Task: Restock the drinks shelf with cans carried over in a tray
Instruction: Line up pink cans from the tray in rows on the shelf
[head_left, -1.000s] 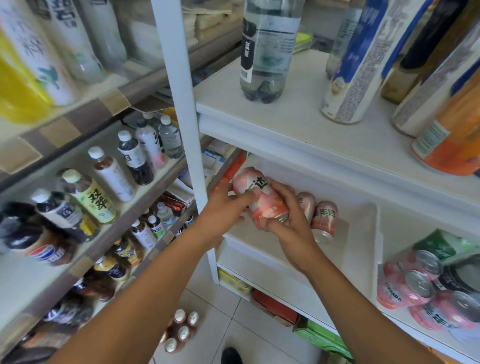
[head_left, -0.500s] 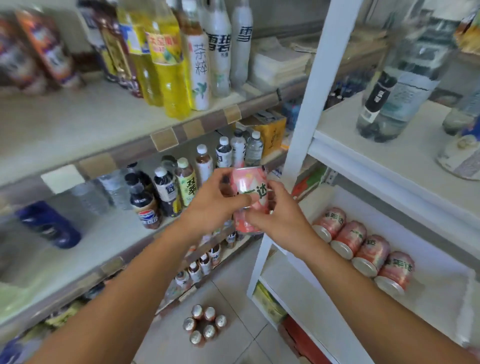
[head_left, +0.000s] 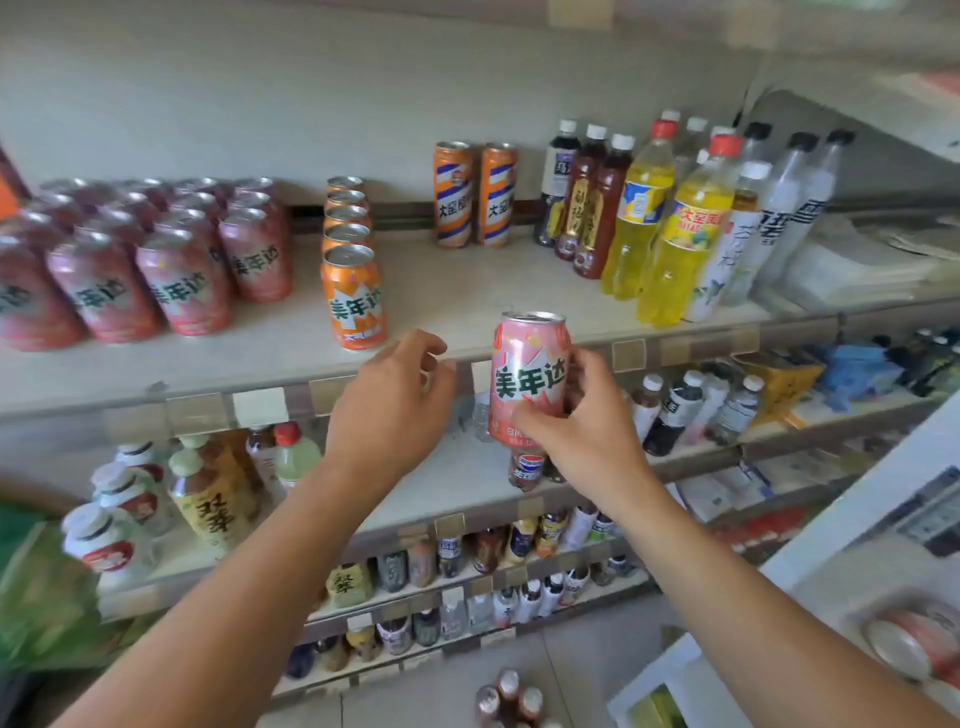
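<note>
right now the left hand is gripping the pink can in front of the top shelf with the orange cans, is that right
Not quite: in the head view the right hand grips the pink can, upright in front of the top shelf with the orange cans. The left hand is beside it, fingers loosely curled, holding nothing.

- Top shelf (head_left: 441, 306) before me: pink cans (head_left: 156, 270) at left
- A row of orange cans (head_left: 350, 260) mid-shelf
- Two tall cans (head_left: 475, 195), then bottles (head_left: 670, 218) rightward
</note>
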